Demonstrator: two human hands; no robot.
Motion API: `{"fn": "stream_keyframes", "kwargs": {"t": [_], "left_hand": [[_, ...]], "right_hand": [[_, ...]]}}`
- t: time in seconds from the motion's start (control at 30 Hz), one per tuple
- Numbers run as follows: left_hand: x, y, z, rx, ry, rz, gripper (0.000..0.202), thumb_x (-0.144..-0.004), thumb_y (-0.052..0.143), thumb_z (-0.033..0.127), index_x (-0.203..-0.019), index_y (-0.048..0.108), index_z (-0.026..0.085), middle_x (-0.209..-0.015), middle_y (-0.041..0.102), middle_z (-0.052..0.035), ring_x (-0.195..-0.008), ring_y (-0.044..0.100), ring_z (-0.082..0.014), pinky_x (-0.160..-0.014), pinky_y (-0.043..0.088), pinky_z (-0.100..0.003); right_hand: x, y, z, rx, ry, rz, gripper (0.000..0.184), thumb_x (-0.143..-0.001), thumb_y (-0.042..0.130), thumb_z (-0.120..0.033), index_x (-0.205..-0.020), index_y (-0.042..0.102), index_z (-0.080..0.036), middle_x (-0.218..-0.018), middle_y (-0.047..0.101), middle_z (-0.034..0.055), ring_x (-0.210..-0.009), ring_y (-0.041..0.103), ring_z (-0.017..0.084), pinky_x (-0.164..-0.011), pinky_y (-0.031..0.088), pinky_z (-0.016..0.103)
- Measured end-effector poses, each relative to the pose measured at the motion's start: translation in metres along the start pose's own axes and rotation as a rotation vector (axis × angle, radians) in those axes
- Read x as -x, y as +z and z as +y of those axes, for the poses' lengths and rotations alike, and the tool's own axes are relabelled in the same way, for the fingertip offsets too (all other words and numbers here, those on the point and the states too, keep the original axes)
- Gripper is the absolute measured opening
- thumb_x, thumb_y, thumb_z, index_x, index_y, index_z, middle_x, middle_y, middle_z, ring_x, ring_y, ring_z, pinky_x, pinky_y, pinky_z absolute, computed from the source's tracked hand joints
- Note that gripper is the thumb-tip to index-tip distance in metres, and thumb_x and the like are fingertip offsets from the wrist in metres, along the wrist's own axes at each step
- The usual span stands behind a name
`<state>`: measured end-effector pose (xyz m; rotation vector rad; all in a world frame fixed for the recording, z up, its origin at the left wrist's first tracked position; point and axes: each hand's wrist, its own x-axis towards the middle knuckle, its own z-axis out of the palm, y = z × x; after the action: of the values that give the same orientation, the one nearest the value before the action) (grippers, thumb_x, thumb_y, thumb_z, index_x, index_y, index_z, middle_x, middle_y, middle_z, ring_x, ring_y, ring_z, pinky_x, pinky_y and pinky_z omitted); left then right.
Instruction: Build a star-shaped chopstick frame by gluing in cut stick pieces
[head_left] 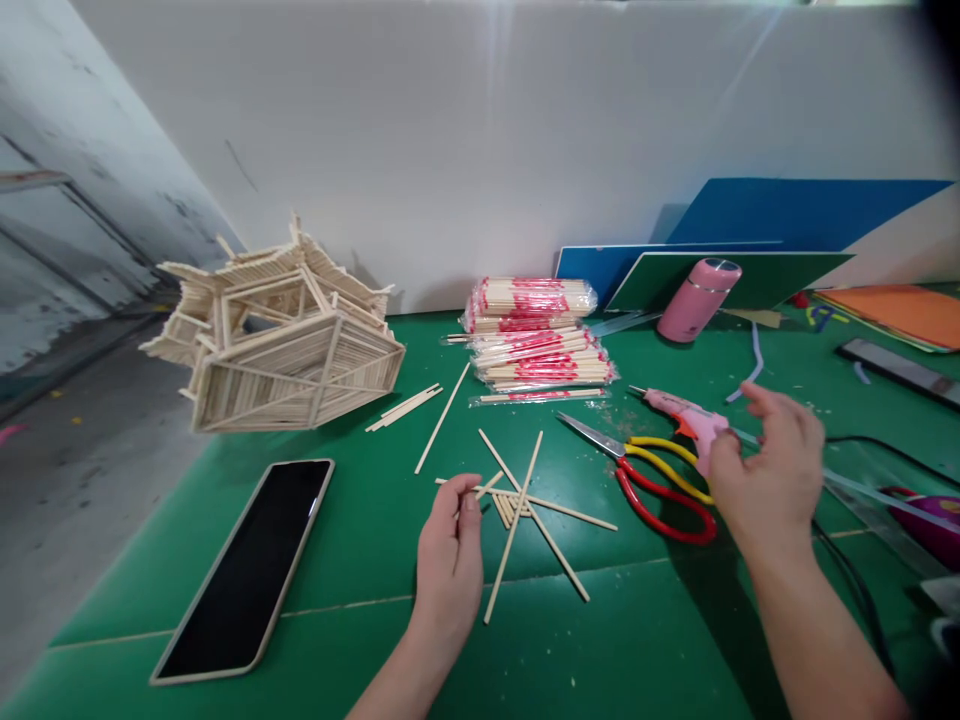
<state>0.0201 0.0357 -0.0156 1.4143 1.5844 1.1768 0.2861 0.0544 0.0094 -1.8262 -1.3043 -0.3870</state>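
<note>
My left hand (448, 565) is closed, its fingertips pinching a short wooden stick (490, 485). This stick is over the left side of a figure of crossed wooden sticks (555, 548) on the table. Several short stick pieces (510, 508) lie side by side at the figure's middle. To the right, my right hand (776, 470) is open with fingers apart. Its thumb is by the handle of a pink glue gun (694, 420); I cannot tell whether they touch. Scissors (652, 475) with one red and one yellow handle lie between the figure and the glue gun.
A stick-built model (300, 350) stands at the back left, behind a phone (244, 575). Plastic-wrapped stick bundles (540, 340), a pink bottle (697, 300) and coloured boards (795, 225) line the back. Loose sticks (405, 405) lie on the green table (360, 520). A black cable (847, 570) runs along the right.
</note>
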Motion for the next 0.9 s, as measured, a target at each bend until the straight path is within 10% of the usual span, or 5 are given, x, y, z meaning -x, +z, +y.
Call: {"fn": "stream_keyframes", "kwargs": {"t": [0.2, 0.37, 0.57, 0.9], "left_hand": [[0.002, 0.003, -0.002, 0.006, 0.042, 0.003, 0.018, -0.081, 0.041, 0.027, -0.09, 0.053, 0.019, -0.08, 0.057, -0.003, -0.069, 0.053, -0.014, -0.063, 0.044, -0.026], [0.004, 0.002, 0.003, 0.018, 0.118, -0.074, 0.016, -0.082, 0.041, 0.024, -0.092, 0.052, 0.019, -0.08, 0.059, -0.0026, -0.068, 0.055, -0.0129, -0.061, 0.045, -0.023], [0.011, -0.001, 0.011, 0.089, 0.22, -0.234, 0.016, -0.082, 0.042, 0.019, -0.092, 0.054, 0.021, -0.084, 0.06, -0.0023, -0.076, 0.057, -0.0135, -0.068, 0.045, -0.023], [0.009, 0.005, 0.02, 0.519, -0.259, -0.232, 0.03, -0.064, 0.066, 0.025, -0.092, 0.058, 0.016, -0.073, 0.061, -0.0024, -0.061, 0.053, -0.01, -0.055, 0.043, -0.02]], "right_hand": [[0.01, 0.005, -0.02, -0.177, 0.097, -0.121, 0.045, -0.079, 0.046, -0.031, -0.122, 0.041, -0.018, -0.082, 0.059, 0.0068, -0.084, 0.057, 0.024, -0.069, 0.046, 0.038], [0.024, 0.01, -0.057, -0.323, -0.174, -0.289, 0.056, -0.075, 0.053, -0.027, -0.126, 0.034, -0.019, -0.123, 0.043, 0.0111, -0.114, 0.038, 0.026, -0.094, 0.031, 0.046], [0.049, 0.003, -0.098, -0.743, -0.192, -0.823, 0.022, -0.082, 0.045, -0.024, -0.101, 0.057, -0.023, -0.09, 0.058, 0.0052, -0.08, 0.055, 0.015, -0.071, 0.047, 0.028], [0.059, 0.013, -0.087, -0.909, 0.206, -0.698, 0.014, -0.078, 0.053, -0.029, -0.084, 0.061, -0.021, -0.079, 0.062, 0.0022, -0.069, 0.058, 0.014, -0.063, 0.048, 0.025]]}}
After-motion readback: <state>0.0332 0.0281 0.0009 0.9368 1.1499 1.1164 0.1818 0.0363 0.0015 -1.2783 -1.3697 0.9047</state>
